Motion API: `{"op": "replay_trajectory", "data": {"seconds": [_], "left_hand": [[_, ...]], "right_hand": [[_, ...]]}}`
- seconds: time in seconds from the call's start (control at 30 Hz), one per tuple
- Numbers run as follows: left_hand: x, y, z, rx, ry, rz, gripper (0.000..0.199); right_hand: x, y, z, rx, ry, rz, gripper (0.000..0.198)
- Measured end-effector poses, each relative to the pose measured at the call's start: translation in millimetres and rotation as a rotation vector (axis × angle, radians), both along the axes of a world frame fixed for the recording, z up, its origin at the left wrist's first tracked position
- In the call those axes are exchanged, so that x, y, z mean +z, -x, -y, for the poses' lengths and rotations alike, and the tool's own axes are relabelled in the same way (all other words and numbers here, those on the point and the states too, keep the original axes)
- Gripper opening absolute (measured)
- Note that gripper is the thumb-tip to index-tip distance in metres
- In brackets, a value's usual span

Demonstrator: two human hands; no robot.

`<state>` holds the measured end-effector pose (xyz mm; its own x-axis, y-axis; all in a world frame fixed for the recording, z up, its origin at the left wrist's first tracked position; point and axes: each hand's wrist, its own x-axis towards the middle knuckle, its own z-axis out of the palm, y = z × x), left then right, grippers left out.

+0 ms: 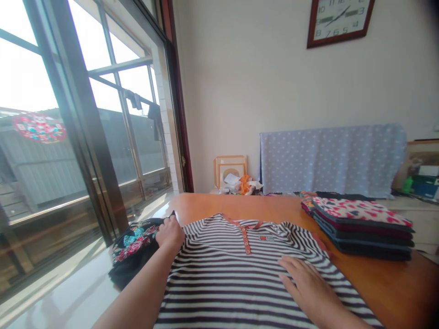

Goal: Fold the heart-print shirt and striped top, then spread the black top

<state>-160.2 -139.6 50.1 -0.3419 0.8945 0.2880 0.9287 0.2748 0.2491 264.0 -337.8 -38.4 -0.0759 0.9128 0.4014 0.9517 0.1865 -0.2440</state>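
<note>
A black-and-white striped shirt [226,278] with an orange button placket and a small chest patch lies spread face up on the table. At its left sleeve, my left hand [170,234] has its fingers curled down over the sleeve end; the fingertips are partly hidden. Right beside that hand is a black garment with a colourful flower pattern [133,246], lying in a heap. My right hand [305,285] rests flat on the right side of the shirt's chest, fingers outstretched, holding nothing.
A stack of folded clothes [363,228] stands on the right of the wooden table [199,203]. Behind the table are a blue dotted cloth [329,160] and wooden frames [230,167]. Sliding glass doors [75,137] run along the left, and a clock [339,20] hangs above.
</note>
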Motion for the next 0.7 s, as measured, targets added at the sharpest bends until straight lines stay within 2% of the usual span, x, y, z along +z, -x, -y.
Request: {"op": "replay_trajectory", "data": {"seconds": [0.1,0.2,0.33,0.47,0.6,0.7], "left_hand": [[-6.3,-35,0,-0.186,-0.043,-0.173,0.043],[-20.1,-73,-4,-0.343,0.008,-0.172,0.042],[-46.0,-105,-12,-0.484,0.113,-0.123,0.067],[-62.0,-108,-29,-0.485,0.261,-0.084,0.091],[-64.4,-97,-50,-0.486,0.274,-0.105,0.097],[-66.4,-92,-60,-0.488,0.256,-0.122,0.097]], "right_hand": [[2,1,2,-0.008,0.003,0.005,0.043],[4,3,3,-0.017,0.013,0.008,0.043],[6,2,4,-0.02,0.031,0.001,0.042],[5,1,3,-0.01,0.048,-0.026,0.042],[11,1,-2,0.02,0.074,-0.099,0.04],[23,-4,-17,0.115,0.097,-0.204,0.033]]}}
